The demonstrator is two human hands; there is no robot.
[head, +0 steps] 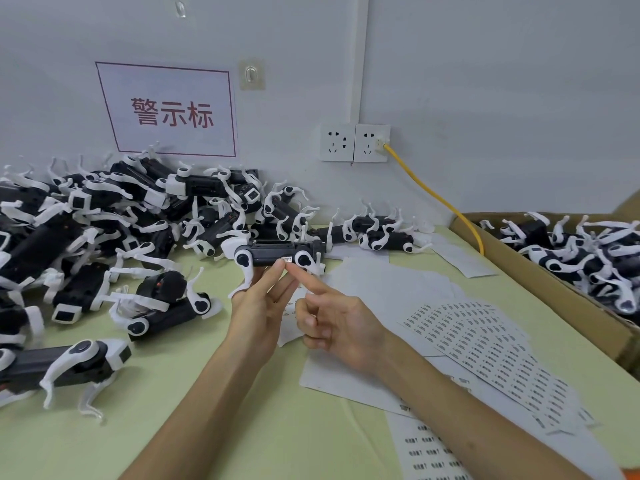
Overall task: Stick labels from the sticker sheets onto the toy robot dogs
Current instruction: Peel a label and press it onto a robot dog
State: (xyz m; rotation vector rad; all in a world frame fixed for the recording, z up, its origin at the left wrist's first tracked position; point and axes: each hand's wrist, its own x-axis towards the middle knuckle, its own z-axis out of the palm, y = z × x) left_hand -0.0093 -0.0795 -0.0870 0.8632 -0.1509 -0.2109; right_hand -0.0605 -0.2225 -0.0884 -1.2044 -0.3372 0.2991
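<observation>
My left hand [261,299] holds a black and white toy robot dog [277,255] up above the table, fingers under its body. A small white label [286,260] sits on the dog's lower edge. My right hand [332,320] points its index finger at that label, the fingertip touching it, the other fingers curled. Sticker sheets [485,348] with rows of small printed labels lie fanned out to the right of my hands. More label sheets [433,452] lie near the front edge.
A large heap of toy dogs [104,230] covers the left and back of the green table [173,427]. A cardboard box [554,289] at the right holds more dogs. Blank backing sheets [381,282] lie in the middle. A yellow cable [436,195] runs from the wall socket.
</observation>
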